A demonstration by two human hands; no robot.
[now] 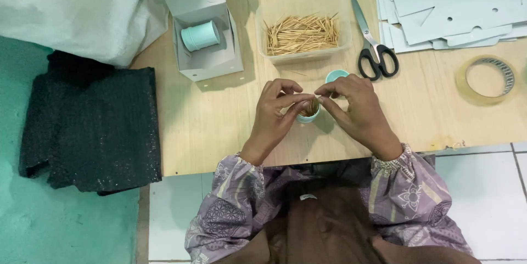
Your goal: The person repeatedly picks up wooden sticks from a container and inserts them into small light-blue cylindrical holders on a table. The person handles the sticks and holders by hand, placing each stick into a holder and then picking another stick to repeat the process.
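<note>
A small teal cup (308,111) filled with toothpicks stands on the wooden table (219,121), just below the clear tray of toothpicks (302,34). The left hand (274,116) and right hand (359,107) both pinch the toothpicks at the cup's mouth. The scissors (373,50) lie right of the tray.

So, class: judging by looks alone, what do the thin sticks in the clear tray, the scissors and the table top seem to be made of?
Thin sticks: probably wood or bamboo, pale tan and matt.
Clear tray: seems to be plastic, see-through with a soft sheen.
Scissors: blades look like grey metal; the black handle loops look like plastic.
Table top: wood or wood veneer, light with visible grain lines; which one is unclear.
</note>
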